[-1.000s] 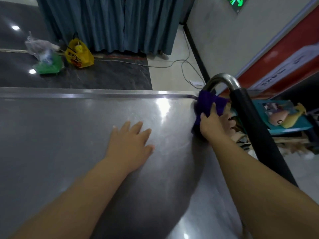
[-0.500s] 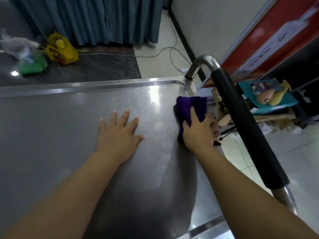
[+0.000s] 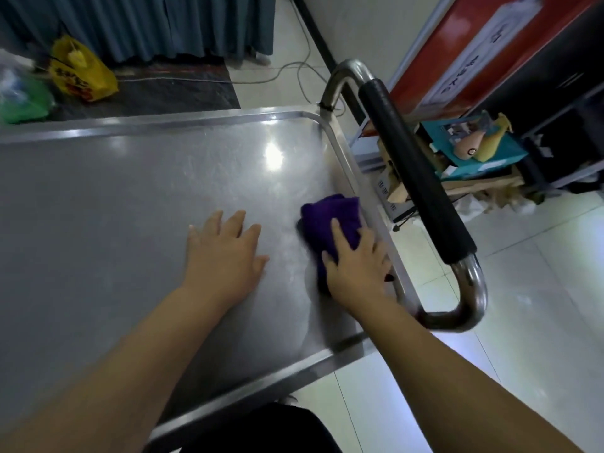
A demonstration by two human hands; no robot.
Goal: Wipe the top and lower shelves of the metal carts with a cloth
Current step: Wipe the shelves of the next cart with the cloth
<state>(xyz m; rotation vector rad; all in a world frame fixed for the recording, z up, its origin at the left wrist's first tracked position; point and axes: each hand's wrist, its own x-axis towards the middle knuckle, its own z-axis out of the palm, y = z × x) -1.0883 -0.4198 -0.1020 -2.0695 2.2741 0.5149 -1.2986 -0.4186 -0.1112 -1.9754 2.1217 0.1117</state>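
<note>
While the left hand [image 3: 225, 253] lies flat with fingers spread on the metal cart's top shelf [image 3: 114, 197] at the centre of the frame, the right hand [image 3: 358, 266] presses the folded purple cloth [image 3: 330, 217] down with its fingers stretched over it. The cloth sits just right of centre, close against the shelf's raised right rim, beside the black-padded handle [image 3: 415, 178]. A yellow bag [image 3: 81, 75] and a green bag [image 3: 23, 101] lie on the floor at upper left.

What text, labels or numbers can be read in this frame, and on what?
Nothing reads clearly.
Yellow bag: red print, too blurred.
White sign on the red panel: dark characters, too blurred.
Teal box: print too small.
</note>
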